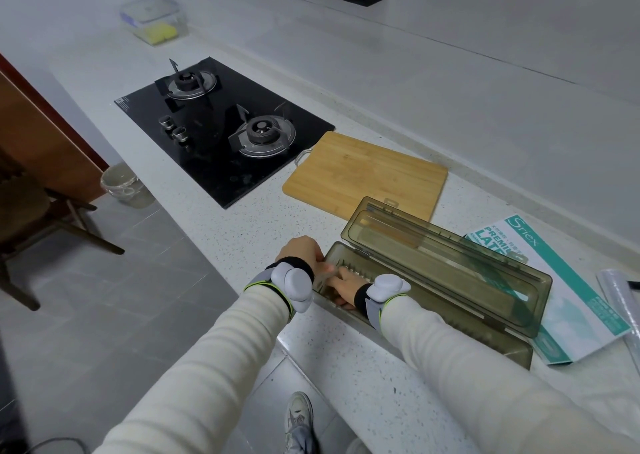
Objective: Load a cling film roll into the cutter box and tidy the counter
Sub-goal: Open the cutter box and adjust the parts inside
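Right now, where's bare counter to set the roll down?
Bare counter between hob, board and cutter box; also the strip behind the hob, toward the container. Crowded right of the cutter box: carton and roll.

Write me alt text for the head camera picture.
A left hand grips the end of an open cutter box on a counter while the right hand reaches inside. A cutting board and hob lie behind it; a film roll lies far right.

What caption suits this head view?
Left hand at the end of the open cutter box, right hand inside it, cling film roll lying apart.
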The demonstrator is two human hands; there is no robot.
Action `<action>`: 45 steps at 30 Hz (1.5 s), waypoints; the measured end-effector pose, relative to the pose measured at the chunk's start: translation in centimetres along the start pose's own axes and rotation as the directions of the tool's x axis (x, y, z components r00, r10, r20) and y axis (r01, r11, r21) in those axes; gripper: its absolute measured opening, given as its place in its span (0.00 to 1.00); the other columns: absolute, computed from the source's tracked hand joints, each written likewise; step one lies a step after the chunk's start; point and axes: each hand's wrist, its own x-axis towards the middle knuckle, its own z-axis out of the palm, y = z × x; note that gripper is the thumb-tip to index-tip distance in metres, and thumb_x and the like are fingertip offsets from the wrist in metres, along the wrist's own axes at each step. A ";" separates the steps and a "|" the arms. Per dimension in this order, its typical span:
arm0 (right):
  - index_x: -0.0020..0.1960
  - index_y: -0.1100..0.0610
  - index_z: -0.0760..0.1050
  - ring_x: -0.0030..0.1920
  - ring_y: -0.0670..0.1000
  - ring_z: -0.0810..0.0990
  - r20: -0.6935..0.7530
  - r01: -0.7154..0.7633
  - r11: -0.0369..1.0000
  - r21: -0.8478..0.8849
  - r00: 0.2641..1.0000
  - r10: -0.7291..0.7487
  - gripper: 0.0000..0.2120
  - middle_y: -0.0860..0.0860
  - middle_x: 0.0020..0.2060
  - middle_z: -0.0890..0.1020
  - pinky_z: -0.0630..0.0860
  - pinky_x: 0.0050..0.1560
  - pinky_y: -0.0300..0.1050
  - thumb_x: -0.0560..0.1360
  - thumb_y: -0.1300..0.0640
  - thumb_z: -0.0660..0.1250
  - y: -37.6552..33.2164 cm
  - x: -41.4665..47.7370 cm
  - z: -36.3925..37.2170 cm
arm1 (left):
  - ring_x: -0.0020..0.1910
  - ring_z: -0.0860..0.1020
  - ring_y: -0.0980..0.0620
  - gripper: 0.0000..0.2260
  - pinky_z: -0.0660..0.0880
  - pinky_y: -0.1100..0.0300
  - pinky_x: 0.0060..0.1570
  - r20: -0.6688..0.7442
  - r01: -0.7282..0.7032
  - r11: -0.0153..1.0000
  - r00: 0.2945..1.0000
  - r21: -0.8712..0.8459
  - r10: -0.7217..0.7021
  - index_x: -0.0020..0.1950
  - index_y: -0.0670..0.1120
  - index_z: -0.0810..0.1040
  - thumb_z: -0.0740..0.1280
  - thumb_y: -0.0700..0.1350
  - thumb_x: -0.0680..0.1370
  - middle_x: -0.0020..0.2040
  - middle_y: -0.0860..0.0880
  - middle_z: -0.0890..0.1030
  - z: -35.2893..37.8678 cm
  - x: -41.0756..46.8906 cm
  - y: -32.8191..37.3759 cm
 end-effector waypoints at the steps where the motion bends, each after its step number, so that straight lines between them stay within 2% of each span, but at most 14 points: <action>1: 0.67 0.62 0.63 0.56 0.62 0.78 -0.006 -0.001 1.000 0.013 1.000 0.001 0.21 0.65 0.60 0.76 0.68 0.46 0.45 0.80 0.50 0.56 0.0 -0.1 0.0 | 0.36 0.69 0.47 0.09 0.69 0.60 0.37 -0.006 -0.002 1.000 1.000 0.003 0.002 0.37 0.47 0.73 0.69 0.49 0.73 0.36 0.46 0.73 0.0 0.0 0.0; 5: 0.67 0.62 0.63 0.46 0.56 0.76 -0.020 0.023 1.000 0.004 1.000 -0.023 0.21 0.60 0.49 0.76 0.69 0.43 0.46 0.80 0.50 0.56 0.1 -0.3 0.2 | 0.36 0.69 0.47 0.09 0.69 0.60 0.37 -0.011 -0.002 1.000 1.000 0.002 0.002 0.37 0.47 0.73 0.70 0.49 0.73 0.36 0.46 0.73 0.1 0.0 0.0; 11: 0.67 0.64 0.66 0.50 0.58 0.78 -0.037 0.064 0.995 -0.080 0.997 -0.068 0.23 0.63 0.55 0.78 0.73 0.54 0.50 0.81 0.48 0.55 -0.3 -1.2 0.2 | 0.37 0.68 0.48 0.09 0.69 0.60 0.38 -0.036 0.025 1.000 0.999 0.001 -0.025 0.38 0.47 0.71 0.69 0.48 0.73 0.38 0.47 0.73 0.5 -0.2 0.1; 13: 0.58 0.63 0.73 0.43 0.56 0.76 -0.030 0.103 0.989 -0.103 0.994 -0.107 0.18 0.60 0.45 0.77 0.72 0.48 0.46 0.81 0.50 0.56 -0.6 -1.7 0.1 | 0.35 0.69 0.47 0.10 0.68 0.60 0.37 -0.040 0.031 0.999 0.999 0.021 -0.031 0.38 0.46 0.72 0.69 0.50 0.73 0.37 0.47 0.73 0.6 -0.4 0.3; 15: 0.41 0.58 0.71 0.35 0.51 0.69 -0.035 0.099 0.984 -0.148 0.994 -0.105 0.15 0.53 0.34 0.71 0.66 0.39 0.41 0.81 0.51 0.56 -0.5 -2.4 0.0 | 0.34 0.69 0.46 0.12 0.68 0.60 0.36 -0.037 0.027 0.999 0.999 0.032 -0.026 0.37 0.46 0.73 0.68 0.53 0.73 0.36 0.46 0.73 0.7 -0.6 0.5; 20: 0.32 0.56 0.62 0.34 0.51 0.64 -0.079 0.019 0.982 -0.187 0.996 -0.034 0.19 0.53 0.30 0.66 0.61 0.40 0.41 0.81 0.54 0.55 0.6 -3.6 -1.0 | 0.37 0.68 0.46 0.14 0.66 0.62 0.37 0.018 -0.046 0.997 0.999 0.061 0.045 0.32 0.46 0.69 0.62 0.48 0.77 0.34 0.45 0.71 0.3 -0.8 -0.2; 23: 0.37 0.58 0.63 0.29 0.48 0.59 -0.105 0.020 0.995 -0.098 0.994 -0.031 0.13 0.55 0.34 0.65 0.57 0.33 0.39 0.81 0.59 0.55 1.3 -4.6 -1.6 | 0.38 0.73 0.46 0.11 0.72 0.58 0.42 0.052 -0.029 0.996 0.998 -0.087 0.034 0.36 0.43 0.73 0.59 0.42 0.78 0.36 0.44 0.77 0.1 -0.9 -1.0; 25: 0.39 0.58 0.64 0.29 0.47 0.60 -0.110 0.017 0.998 -0.061 0.994 -0.023 0.12 0.56 0.40 0.67 0.57 0.32 0.37 0.81 0.60 0.54 1.6 -4.9 -1.7 | 0.40 0.76 0.46 0.10 0.75 0.56 0.46 0.044 -0.002 0.972 0.999 -0.235 0.012 0.45 0.40 0.76 0.57 0.38 0.80 0.44 0.41 0.82 -0.1 -0.8 -1.7; 29: 0.37 0.56 0.64 0.38 0.50 0.67 -0.134 0.002 1.000 -0.030 0.991 -0.006 0.13 0.57 0.44 0.69 0.63 0.41 0.40 0.81 0.61 0.54 1.4 -4.9 -1.4 | 0.42 0.77 0.45 0.13 0.77 0.52 0.52 0.035 -0.015 0.958 0.999 -0.287 0.026 0.58 0.34 0.77 0.55 0.33 0.79 0.53 0.37 0.82 -0.4 -1.2 -2.7; 32: 0.36 0.55 0.63 0.42 0.50 0.66 -0.147 0.006 1.000 -0.015 0.989 -0.009 0.14 0.56 0.43 0.69 0.62 0.46 0.41 0.80 0.60 0.54 0.9 -5.0 -1.3 | 0.42 0.78 0.47 0.11 0.78 0.55 0.47 0.057 -0.036 0.972 0.997 -0.232 0.050 0.52 0.37 0.80 0.58 0.38 0.80 0.53 0.40 0.83 -0.5 -1.2 -2.9; 35: 0.47 0.60 0.69 0.46 0.50 0.67 -0.160 0.041 0.999 0.005 0.986 -0.040 0.08 0.56 0.45 0.70 0.64 0.43 0.41 0.81 0.58 0.55 0.1 -5.2 -1.2 | 0.42 0.79 0.47 0.14 0.77 0.57 0.50 0.090 -0.078 0.991 0.992 -0.111 0.088 0.45 0.40 0.80 0.61 0.49 0.79 0.49 0.41 0.84 -0.5 -1.3 -2.3; 37: 0.53 0.64 0.75 0.46 0.51 0.68 -0.181 0.056 0.998 0.014 0.982 -0.053 0.13 0.57 0.45 0.71 0.64 0.45 0.42 0.81 0.57 0.56 -0.5 -5.2 -1.2 | 0.39 0.78 0.48 0.13 0.77 0.57 0.47 0.106 -0.123 0.991 0.986 -0.056 0.129 0.40 0.45 0.75 0.65 0.54 0.77 0.44 0.43 0.83 -0.4 -1.6 -1.9; 41: 0.59 0.68 0.74 0.47 0.52 0.69 -0.202 0.033 0.998 0.051 0.979 -0.022 0.16 0.56 0.46 0.72 0.65 0.42 0.42 0.81 0.59 0.54 -1.5 -4.8 -1.0 | 0.38 0.78 0.47 0.07 0.79 0.56 0.50 0.106 -0.179 0.981 0.977 -0.075 0.186 0.41 0.46 0.75 0.69 0.48 0.75 0.48 0.41 0.83 -0.5 -2.1 -2.0; 45: 0.62 0.67 0.72 0.48 0.52 0.69 -0.212 0.002 0.997 0.081 0.977 0.016 0.16 0.60 0.51 0.76 0.62 0.34 0.36 0.81 0.60 0.53 -2.0 -4.2 -0.7 | 0.38 0.75 0.47 0.06 0.78 0.55 0.50 0.086 -0.211 0.977 0.973 -0.044 0.214 0.41 0.44 0.75 0.67 0.45 0.76 0.43 0.43 0.78 -0.6 -2.0 -2.1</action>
